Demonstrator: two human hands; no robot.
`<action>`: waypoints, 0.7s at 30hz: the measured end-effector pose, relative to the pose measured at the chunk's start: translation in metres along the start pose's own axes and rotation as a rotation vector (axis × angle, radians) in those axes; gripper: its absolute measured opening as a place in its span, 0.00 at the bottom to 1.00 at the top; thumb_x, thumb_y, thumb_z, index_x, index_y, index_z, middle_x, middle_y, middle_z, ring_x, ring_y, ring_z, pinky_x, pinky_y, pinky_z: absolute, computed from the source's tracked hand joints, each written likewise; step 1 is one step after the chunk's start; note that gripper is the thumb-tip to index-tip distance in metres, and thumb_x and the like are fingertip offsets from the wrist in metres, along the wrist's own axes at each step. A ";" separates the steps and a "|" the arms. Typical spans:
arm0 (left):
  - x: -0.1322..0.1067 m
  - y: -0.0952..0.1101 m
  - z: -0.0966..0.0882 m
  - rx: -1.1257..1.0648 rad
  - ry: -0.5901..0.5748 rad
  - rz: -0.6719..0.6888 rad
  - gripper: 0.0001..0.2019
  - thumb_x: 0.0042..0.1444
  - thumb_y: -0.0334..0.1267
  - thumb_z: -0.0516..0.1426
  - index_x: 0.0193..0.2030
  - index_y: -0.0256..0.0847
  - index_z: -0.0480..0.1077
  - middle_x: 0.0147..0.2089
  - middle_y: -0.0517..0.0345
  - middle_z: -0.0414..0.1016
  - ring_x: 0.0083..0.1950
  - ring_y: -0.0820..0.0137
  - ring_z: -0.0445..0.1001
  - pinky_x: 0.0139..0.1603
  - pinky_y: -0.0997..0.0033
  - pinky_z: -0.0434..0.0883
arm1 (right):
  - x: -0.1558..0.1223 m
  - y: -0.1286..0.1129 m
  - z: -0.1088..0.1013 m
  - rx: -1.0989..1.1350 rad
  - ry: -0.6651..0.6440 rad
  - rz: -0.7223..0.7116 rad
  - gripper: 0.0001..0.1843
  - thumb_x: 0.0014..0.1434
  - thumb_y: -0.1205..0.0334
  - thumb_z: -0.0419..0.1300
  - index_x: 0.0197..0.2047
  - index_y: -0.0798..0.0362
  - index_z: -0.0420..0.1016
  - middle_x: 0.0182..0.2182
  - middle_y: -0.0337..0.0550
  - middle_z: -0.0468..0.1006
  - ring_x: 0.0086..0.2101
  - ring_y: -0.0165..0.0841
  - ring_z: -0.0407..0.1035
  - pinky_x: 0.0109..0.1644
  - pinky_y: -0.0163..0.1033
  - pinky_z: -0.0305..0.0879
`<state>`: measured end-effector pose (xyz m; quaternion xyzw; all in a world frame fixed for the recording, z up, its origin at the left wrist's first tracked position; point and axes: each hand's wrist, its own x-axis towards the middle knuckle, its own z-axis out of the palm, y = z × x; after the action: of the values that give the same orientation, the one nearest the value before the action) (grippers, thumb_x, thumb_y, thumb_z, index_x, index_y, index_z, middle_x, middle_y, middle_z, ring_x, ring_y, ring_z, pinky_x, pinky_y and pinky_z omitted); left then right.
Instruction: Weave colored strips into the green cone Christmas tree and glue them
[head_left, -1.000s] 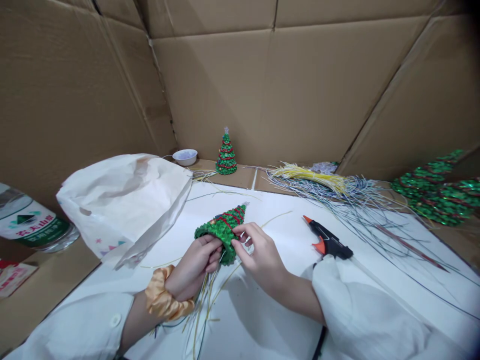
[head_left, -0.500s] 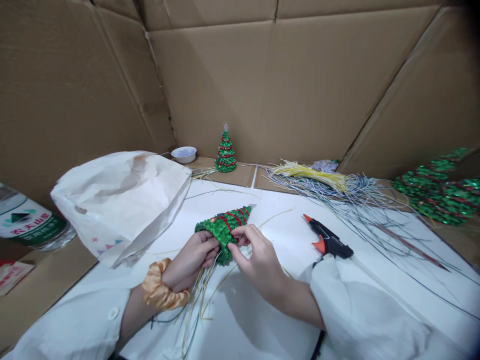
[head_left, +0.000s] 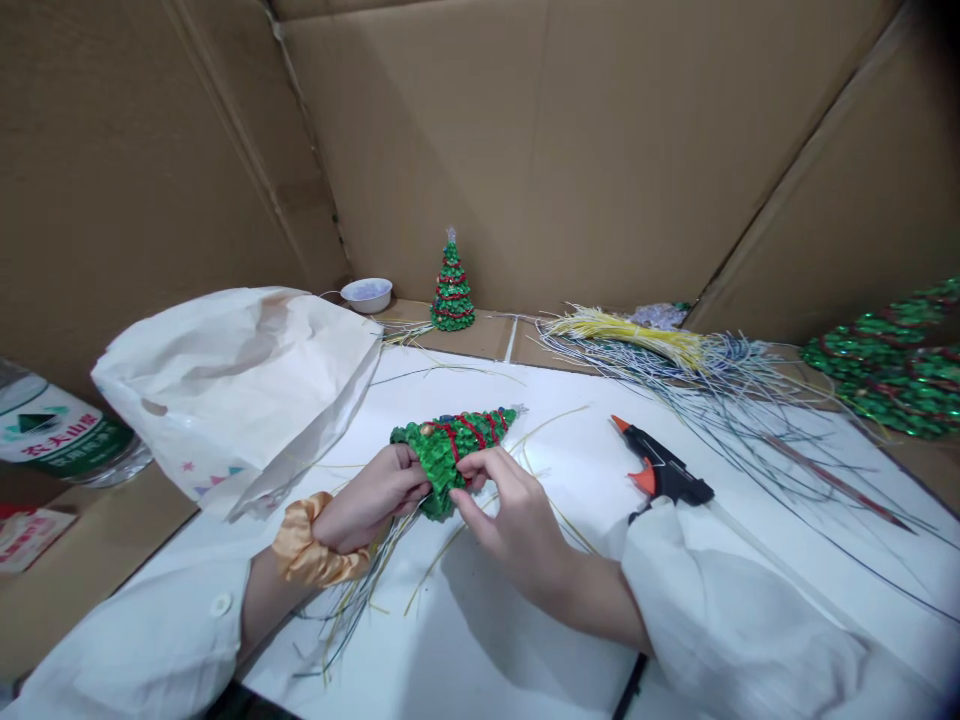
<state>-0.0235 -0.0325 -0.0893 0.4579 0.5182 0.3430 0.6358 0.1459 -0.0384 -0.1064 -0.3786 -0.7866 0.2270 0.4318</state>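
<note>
A small green Christmas tree [head_left: 442,455] with red garland and a pale star tip lies tilted between my hands, its tip toward the upper right. My left hand [head_left: 386,490] is closed at the tree's wide base, its fingertips partly hidden there. Thumb and fingers of my right hand [head_left: 510,510] pinch the tree's lower side near the red garland; whether they also hold a wire is hidden. Loose yellow and dark wires [head_left: 360,585] trail from the base under my left wrist, which wears an orange scrunchie [head_left: 315,545].
An orange-tipped black glue gun [head_left: 660,465] lies right of my hands. Behind it is a bundle of wires [head_left: 637,335]. A finished-looking tree [head_left: 452,290] and white bowl [head_left: 367,295] stand at the back. Left are a white bag [head_left: 240,390] and water bottle [head_left: 64,430]; more trees [head_left: 892,370] are right.
The view has shifted slightly. The held tree has turned a little toward level, and the trailing wires have swung left. Both hands keep their grip on the tree.
</note>
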 end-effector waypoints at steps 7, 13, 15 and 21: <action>0.001 0.000 -0.004 0.093 0.003 0.019 0.12 0.44 0.32 0.54 0.16 0.40 0.53 0.14 0.68 0.48 0.18 0.80 0.41 0.18 0.76 0.40 | 0.000 0.000 0.000 0.078 0.001 0.020 0.09 0.53 0.68 0.57 0.40 0.54 0.65 0.31 0.40 0.70 0.31 0.29 0.66 0.36 0.35 0.64; 0.002 0.002 0.000 0.074 0.057 0.000 0.12 0.45 0.34 0.55 0.17 0.40 0.55 0.13 0.68 0.49 0.17 0.81 0.41 0.18 0.77 0.40 | 0.001 0.000 0.000 0.048 -0.004 0.042 0.09 0.54 0.67 0.57 0.40 0.53 0.65 0.32 0.42 0.71 0.32 0.32 0.66 0.38 0.38 0.64; 0.002 0.002 0.001 0.067 0.064 -0.001 0.12 0.45 0.33 0.55 0.17 0.39 0.56 0.13 0.68 0.50 0.17 0.81 0.42 0.18 0.77 0.41 | 0.002 0.000 0.000 0.048 -0.005 0.039 0.09 0.54 0.67 0.57 0.40 0.54 0.65 0.32 0.42 0.71 0.32 0.32 0.66 0.38 0.39 0.63; 0.002 0.004 -0.002 0.043 0.013 -0.018 0.13 0.46 0.35 0.57 0.17 0.40 0.57 0.13 0.68 0.49 0.16 0.81 0.41 0.18 0.76 0.39 | 0.005 0.000 -0.002 0.033 0.009 0.003 0.09 0.55 0.67 0.57 0.40 0.55 0.66 0.33 0.42 0.72 0.32 0.31 0.66 0.39 0.39 0.63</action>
<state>-0.0244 -0.0293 -0.0865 0.4644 0.5336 0.3288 0.6257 0.1459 -0.0347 -0.1033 -0.3737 -0.7801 0.2391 0.4411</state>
